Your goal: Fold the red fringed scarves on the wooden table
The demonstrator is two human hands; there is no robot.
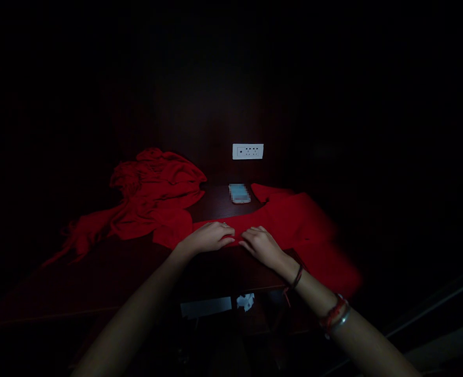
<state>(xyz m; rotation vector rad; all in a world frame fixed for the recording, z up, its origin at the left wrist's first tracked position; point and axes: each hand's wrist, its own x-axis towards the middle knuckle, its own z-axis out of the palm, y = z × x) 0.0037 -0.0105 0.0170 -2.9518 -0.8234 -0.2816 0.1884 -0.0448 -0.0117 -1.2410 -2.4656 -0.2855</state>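
A long red scarf (282,217) lies across the dark table, with what looks like a fringe at its far left end. My left hand (211,236) has its fingers bent over the near edge of a narrow stretch of it, the thumb below. Close beside it, my right hand (260,244) pinches the same stretch, with a small gap between the two hands. To the left the scarf is bunched in a loose heap (156,180); on the right it spreads flatter and hangs past the table's near edge.
A phone (239,193) with a blurred screen lies on the table (211,204) behind the cloth. A white wall socket (248,151) is set in the dark panel above. Below the tabletop show a pale flat strip (206,307) and a crumpled white piece (246,301). The surroundings are very dark.
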